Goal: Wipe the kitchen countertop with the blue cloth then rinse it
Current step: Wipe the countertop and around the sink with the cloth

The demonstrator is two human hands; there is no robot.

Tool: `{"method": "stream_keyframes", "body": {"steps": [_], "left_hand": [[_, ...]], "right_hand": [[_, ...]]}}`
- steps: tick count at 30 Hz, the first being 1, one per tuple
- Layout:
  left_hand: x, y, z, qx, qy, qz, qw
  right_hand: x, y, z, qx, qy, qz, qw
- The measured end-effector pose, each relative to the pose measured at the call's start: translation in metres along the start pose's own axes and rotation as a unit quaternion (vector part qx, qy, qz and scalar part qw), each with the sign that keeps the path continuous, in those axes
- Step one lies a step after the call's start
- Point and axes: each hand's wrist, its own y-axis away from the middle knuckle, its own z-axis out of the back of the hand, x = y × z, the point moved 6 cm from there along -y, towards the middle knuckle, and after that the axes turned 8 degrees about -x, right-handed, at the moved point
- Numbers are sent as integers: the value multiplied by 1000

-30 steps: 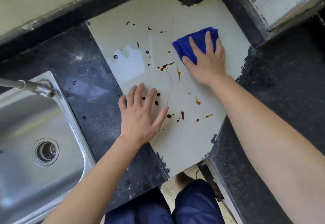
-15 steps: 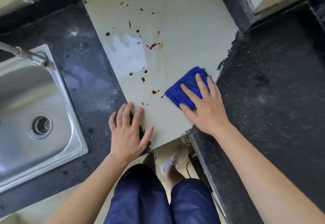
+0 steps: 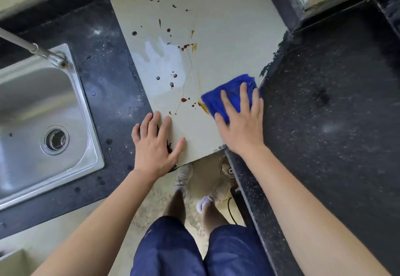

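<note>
Looking down from my head camera, I start at the far left with the steel sink, its drain near the middle and a tap spout reaching in from the upper left. Dark speckled stone surrounds it. Next comes a pale tile panel set into the worktop, dotted with brown spots and a reddish smear higher up. A damp sheen lies just left of that smear.

My left hand lies flat near the panel's near-left corner, fingers spread, holding nothing; it straddles the seam between dark stone and pale tile. My right hand presses palm down on the blue cloth, fingers splayed over it, pinning it rather than closing round it. The cloth is bunched against the panel's right edge, touching the dark stone border there.

The relation that matters: nearly all the remaining spots lie left of and beyond the cloth, and an orange-brown streak touches its left edge. The right hand alone has the cloth, so I judge the coming stroke should sweep leftward and away from me. The sink for rinsing lies well apart, past the left hand. To the far right is more dark worktop, speckled and bare.
</note>
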Motion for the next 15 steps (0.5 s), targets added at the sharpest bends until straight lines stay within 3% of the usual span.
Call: {"method": "stream_keyframes", "body": {"steps": [4, 8, 15], "left_hand": [[0, 1, -1, -11, 4, 2, 1000], [3, 3, -1, -3, 1, -4, 1000], [6, 2, 4, 3, 21, -19, 1000]], "right_hand": [[18, 65, -10, 27, 9, 69, 997], [18, 47, -11, 29, 11, 106, 994], [52, -64, -16, 37, 6, 18, 999]]}}
